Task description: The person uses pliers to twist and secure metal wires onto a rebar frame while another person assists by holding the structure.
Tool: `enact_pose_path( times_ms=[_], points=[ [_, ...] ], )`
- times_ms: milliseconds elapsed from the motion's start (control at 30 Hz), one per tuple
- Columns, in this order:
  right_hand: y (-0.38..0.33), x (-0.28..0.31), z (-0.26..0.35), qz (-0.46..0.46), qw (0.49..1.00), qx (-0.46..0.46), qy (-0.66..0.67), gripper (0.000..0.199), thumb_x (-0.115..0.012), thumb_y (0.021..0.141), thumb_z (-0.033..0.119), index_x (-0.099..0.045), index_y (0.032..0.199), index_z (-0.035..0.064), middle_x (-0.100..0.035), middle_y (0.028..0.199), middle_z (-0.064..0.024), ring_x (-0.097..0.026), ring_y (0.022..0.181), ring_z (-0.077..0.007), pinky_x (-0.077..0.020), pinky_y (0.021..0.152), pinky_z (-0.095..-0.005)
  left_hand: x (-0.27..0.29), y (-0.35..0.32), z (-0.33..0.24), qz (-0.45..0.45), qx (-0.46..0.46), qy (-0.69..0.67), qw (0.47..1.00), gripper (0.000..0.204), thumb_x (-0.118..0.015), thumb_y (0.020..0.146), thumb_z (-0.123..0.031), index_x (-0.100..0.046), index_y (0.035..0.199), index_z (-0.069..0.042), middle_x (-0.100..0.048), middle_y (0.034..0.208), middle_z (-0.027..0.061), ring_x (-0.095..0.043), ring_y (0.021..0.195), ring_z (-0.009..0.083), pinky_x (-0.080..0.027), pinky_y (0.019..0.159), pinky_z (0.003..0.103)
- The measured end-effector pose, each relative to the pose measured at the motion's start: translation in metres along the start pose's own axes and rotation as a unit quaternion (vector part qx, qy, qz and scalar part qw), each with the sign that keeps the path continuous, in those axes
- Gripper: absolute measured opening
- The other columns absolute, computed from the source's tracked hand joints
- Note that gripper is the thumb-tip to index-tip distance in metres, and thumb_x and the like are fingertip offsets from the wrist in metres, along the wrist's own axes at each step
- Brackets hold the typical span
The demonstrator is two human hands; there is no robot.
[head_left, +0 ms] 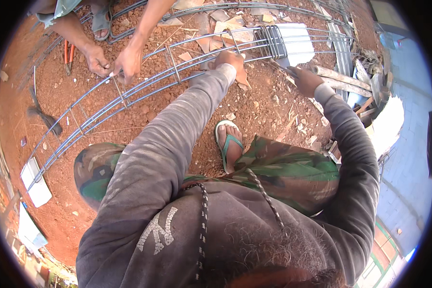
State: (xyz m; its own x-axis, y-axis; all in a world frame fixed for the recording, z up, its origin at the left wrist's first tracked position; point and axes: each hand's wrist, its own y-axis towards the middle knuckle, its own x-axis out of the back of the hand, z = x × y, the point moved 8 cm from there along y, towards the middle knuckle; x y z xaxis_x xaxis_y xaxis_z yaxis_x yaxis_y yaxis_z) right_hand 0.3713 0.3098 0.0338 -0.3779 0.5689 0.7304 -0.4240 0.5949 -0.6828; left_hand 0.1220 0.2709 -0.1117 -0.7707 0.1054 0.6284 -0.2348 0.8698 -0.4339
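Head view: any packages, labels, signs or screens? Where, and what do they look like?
No packages, signs or screens show.
Print on sweatshirt: lower middle, on the person's grey chest, a cracked white emblem of crossed strokes.
Left hand rests on the steel bar cage; right hand reaches to the red dirt beside it. Neither holds anything printed.

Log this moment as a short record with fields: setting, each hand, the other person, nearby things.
Setting: red dirt ground strewn with rubble
Main thing: long rebar cage lying on the ground
Left hand: resting on the rebar cage's bars
Right hand: lowered near the ground, beside grey pipes; grip unclear
Co-worker's hands: together at a stirrup of the cage
Nearby: orange-handled pliers, white blocks
Foot: green sandal
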Motion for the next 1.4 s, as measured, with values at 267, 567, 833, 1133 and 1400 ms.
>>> enact_pose_path(
  times_ms=[267,567,833,1133,1400],
  points=[
    [0.002,-0.02,0.077,0.015,0.989,-0.078,0.123,0.057,-0.049,0.093,0.005,-0.047,0.149,0.0097,-0.071,0.106,-0.0279,-0.071,0.098,-0.0426,-0.0547,0.089,-0.0497,-0.009,0.007,-0.009,0.121,-0.092,0.078,0.985,0.055,-0.052,0.1,-0.052,-0.074,0.118,-0.005,-0.071,0.125,0.0174,-0.063,0.124,0.0346,-0.047,0.107,0.039],
    [-0.008,-0.005,0.099,0.014,0.987,-0.129,0.09,0.055,-0.048,0.095,0.009,-0.049,0.148,0.0188,-0.072,0.12,-0.0203,-0.07,0.111,-0.0394,-0.0538,0.094,-0.0498,-0.011,0.001,-0.012,0.122,-0.093,0.113,0.982,0.051,-0.052,0.1,-0.052,-0.075,0.117,-0.01,-0.073,0.121,0.0125,-0.066,0.119,0.0324,-0.048,0.104,0.039],
    [-0.008,0.007,0.11,0.012,0.992,-0.119,0.038,0.04,-0.047,0.098,0.009,-0.054,0.138,0.0101,-0.073,0.115,-0.0215,-0.071,0.109,-0.0388,-0.0554,0.093,-0.0498,0.004,-0.008,-0.029,0.112,-0.16,0.211,0.958,0.049,-0.042,0.106,-0.043,-0.074,0.121,-0.009,-0.075,0.121,0.0095,-0.072,0.112,0.0285,-0.056,0.096,0.045],
    [-0.005,-0.009,0.109,0.02,0.991,-0.131,0.032,0.059,-0.046,0.096,0.009,-0.044,0.154,0.0167,-0.071,0.12,-0.0233,-0.071,0.109,-0.0373,-0.0555,0.093,-0.0483,0.0,0.006,-0.006,0.056,-0.047,0.067,0.995,0.047,-0.058,0.097,-0.051,-0.078,0.102,-0.008,-0.076,0.108,0.0133,-0.069,0.108,0.0355,-0.052,0.095,0.042],
    [-0.003,-0.026,0.105,-0.068,0.991,-0.114,0.001,0.034,-0.048,0.099,0.019,-0.058,0.126,0.0019,-0.071,0.1,-0.0228,-0.073,0.097,-0.0337,-0.0574,0.085,-0.0485,-0.002,0.008,0.002,-0.001,-0.104,0.003,0.995,0.046,-0.065,0.094,-0.05,-0.079,0.091,-0.007,-0.076,0.081,0.0141,-0.073,0.07,0.0282,-0.056,0.07,0.041]
  ],
)
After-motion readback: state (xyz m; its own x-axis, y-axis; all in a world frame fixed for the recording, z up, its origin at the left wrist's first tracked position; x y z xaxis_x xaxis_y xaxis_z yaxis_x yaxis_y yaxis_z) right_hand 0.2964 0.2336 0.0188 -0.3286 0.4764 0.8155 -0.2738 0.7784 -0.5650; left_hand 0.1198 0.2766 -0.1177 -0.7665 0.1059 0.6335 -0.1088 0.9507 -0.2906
